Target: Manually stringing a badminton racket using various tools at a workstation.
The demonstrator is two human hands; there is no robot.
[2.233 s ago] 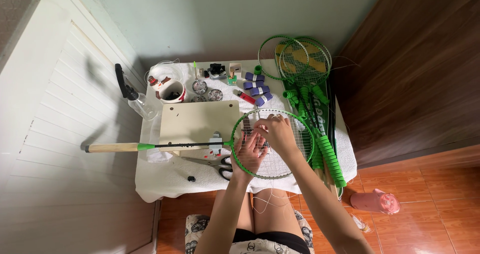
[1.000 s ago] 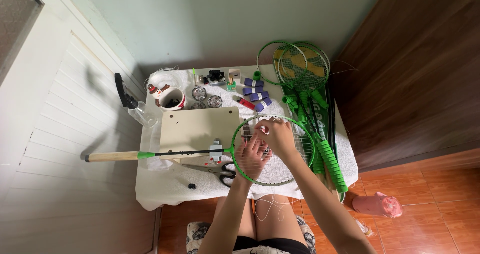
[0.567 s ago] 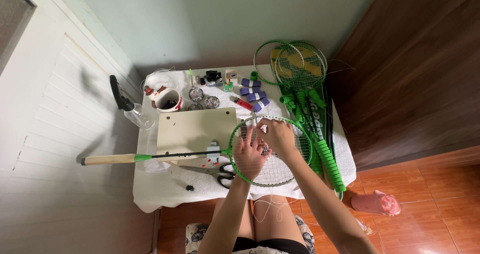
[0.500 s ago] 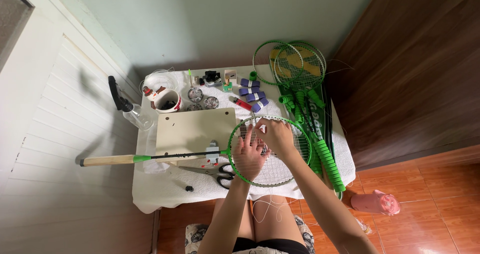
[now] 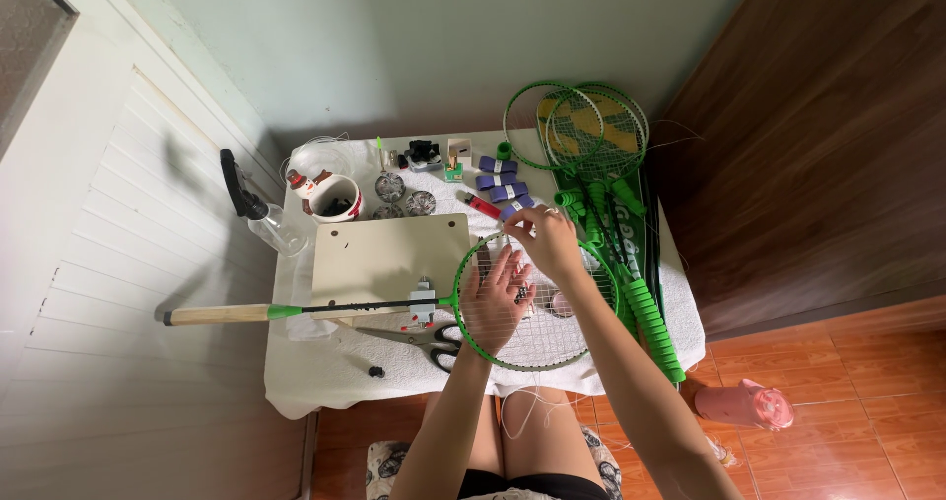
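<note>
Centrally on the worktop (image 5: 325, 382) lies the green racket (image 5: 537, 308); the left hand (image 5: 496, 303) rests flat, open, on its strings, while the right hand (image 5: 544, 242) pinches a string at the far rim, scissors (image 5: 419, 339) nearby.

Scissors (image 5: 426, 338), white mug (image 5: 338, 199), purple grip-tape rolls (image 5: 499, 179), pink bottle (image 5: 747, 405)
</note>
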